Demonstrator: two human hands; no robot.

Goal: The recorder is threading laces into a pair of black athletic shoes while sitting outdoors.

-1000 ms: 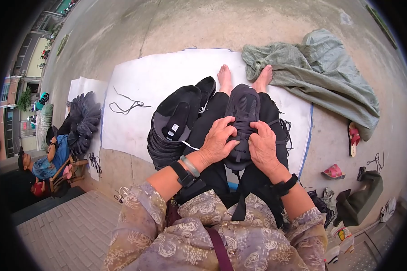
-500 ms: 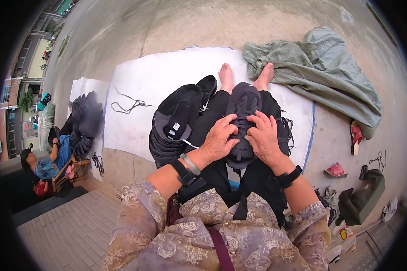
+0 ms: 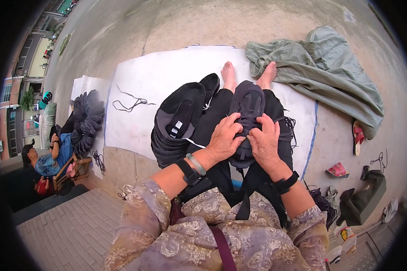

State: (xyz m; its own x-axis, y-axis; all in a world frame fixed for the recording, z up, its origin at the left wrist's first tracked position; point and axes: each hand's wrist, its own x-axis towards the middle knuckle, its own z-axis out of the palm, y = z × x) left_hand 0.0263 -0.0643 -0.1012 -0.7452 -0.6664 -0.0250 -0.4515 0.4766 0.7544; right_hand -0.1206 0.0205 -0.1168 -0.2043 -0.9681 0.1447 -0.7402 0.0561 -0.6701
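A black shoe upper (image 3: pixel 248 103) with crossed laces rests on my lap between my black-trousered legs. My left hand (image 3: pixel 225 134) pinches at its left lacing edge, thumb and forefinger together. On the opposite edge, my right hand (image 3: pixel 265 141) is closed in a similar pinch. Whether a lace end is between the fingertips is too small to make out. Against my left leg leans a thick nested stack of black shoe uppers (image 3: pixel 172 147), with a white cord running from it toward my left wrist. A bundle of black laces (image 3: pixel 288 130) lies over my right thigh.
A white sheet (image 3: pixel 140 74) is spread under my bare feet, with a loose dark lace (image 3: pixel 133 103) on it. Grey-green cloth (image 3: pixel 321 74) lies at the far right, near red sandals (image 3: pixel 337 170). At left, another person (image 3: pixel 47 163) sits beside more black uppers (image 3: pixel 87 119).
My hands stay on the upper, their fingertips drawn closer together over the lower laces. The view has shifted slightly, moving the upper a little to the right in the picture.
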